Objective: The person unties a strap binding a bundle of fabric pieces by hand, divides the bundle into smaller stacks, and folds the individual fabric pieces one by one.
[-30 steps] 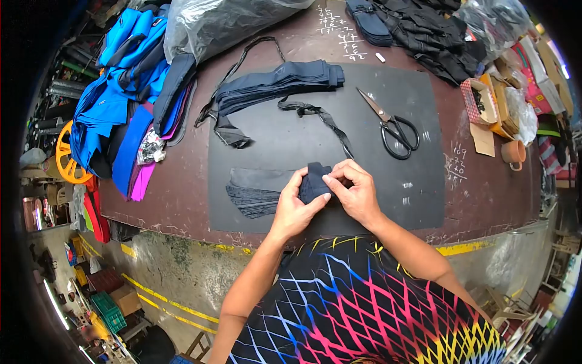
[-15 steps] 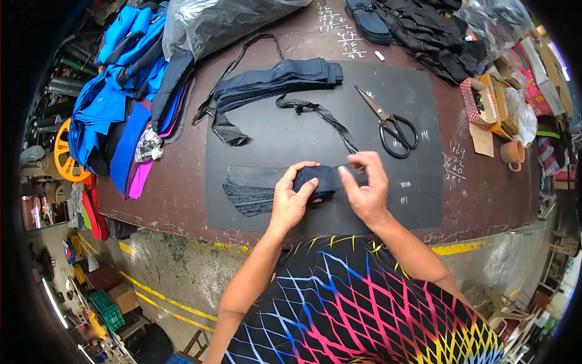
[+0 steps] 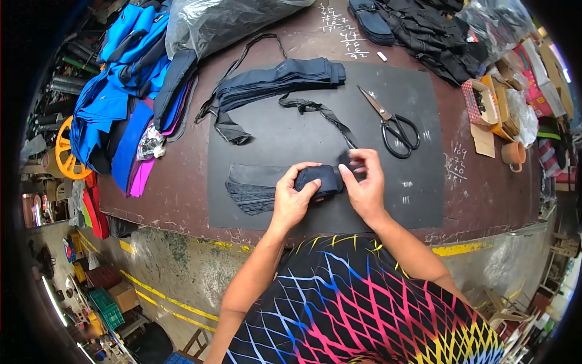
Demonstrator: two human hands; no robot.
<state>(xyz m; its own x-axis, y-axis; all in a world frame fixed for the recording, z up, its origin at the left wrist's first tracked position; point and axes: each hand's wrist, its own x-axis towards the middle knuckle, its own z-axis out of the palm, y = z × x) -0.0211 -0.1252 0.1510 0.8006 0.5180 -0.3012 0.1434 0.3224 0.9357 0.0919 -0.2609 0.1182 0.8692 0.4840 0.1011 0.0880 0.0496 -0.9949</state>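
Note:
My left hand is closed round a stack of dark navy fabric pieces, its thumb pressed on top. The left part of the stack fans out in layers on the black mat. My right hand pinches the blurred right end of the fabric, which is bent up between thumb and fingers. How many layers it grips is hidden. Beyond my hands lie a twisted black strip and a second pile of navy fabric pieces. Black-handled scissors rest to the right.
Blue cut fabric and a grey plastic bag occupy the table's left and back. Black fabric is heaped at back right. A mug and a box of small dark parts stand at right, near chalk figures.
My right hand has shifted slightly left and down, and the fabric end in its fingers now shows bent upward. My left hand keeps its hold on the stack.

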